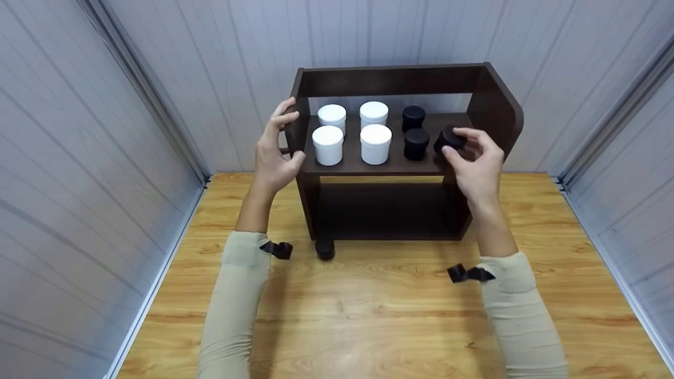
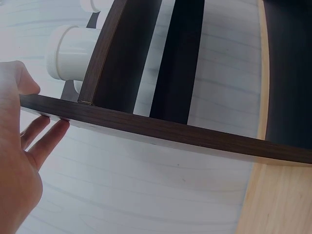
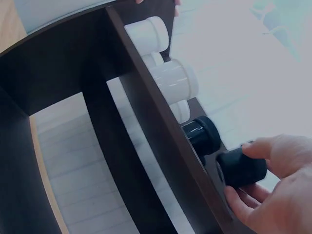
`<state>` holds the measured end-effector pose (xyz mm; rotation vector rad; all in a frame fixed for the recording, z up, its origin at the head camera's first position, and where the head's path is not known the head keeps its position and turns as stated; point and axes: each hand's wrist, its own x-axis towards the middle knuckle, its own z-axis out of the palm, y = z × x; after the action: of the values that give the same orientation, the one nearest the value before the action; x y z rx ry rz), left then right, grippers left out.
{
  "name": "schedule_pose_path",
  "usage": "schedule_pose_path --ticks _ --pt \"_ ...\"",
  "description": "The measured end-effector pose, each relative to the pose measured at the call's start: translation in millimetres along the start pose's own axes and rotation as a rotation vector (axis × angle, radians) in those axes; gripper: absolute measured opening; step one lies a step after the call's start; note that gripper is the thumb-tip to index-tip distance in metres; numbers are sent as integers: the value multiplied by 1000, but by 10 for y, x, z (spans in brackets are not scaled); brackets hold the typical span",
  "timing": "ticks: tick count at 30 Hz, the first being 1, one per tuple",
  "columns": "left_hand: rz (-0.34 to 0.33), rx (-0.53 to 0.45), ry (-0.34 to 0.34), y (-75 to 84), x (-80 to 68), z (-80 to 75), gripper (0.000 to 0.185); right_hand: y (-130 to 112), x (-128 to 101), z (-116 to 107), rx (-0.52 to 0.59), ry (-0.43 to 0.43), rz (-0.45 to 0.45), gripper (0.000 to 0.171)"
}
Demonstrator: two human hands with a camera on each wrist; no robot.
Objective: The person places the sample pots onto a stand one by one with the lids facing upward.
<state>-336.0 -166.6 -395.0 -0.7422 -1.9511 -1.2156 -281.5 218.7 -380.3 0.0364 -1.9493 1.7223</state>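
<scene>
A dark brown two-tier shelf [image 1: 395, 206] stands on the wooden surface. My left hand [image 1: 275, 152] grips its left side panel [image 2: 161, 127], thumb on the inner side and fingers on the outer. My right hand [image 1: 482, 163] holds a black lidded jar [image 3: 242, 166] between thumb and fingers. The jar is slightly tilted, close over the right end of the upper board. To its left, two other black jars [image 1: 416, 143] stand one behind the other. Several white lidded jars [image 1: 376, 145] stand in two rows on the left half of that board.
Another black jar [image 1: 325, 249] sits on the wooden surface [image 1: 368, 316] by the shelf's front left foot. Pale panelled walls [image 1: 231, 63] enclose the back and both sides. The shelf's right side panel [image 1: 497, 113] rises close beside my right hand.
</scene>
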Motion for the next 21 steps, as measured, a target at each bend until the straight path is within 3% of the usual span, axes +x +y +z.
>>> schedule_pose_path --ticks 10,21 --pt "-9 3 0 -3 4 3 64 -10 413 115 -208 0 103 36" --pt "-8 -2 1 -4 0 -6 64 70 670 234 -366 31 158 32"
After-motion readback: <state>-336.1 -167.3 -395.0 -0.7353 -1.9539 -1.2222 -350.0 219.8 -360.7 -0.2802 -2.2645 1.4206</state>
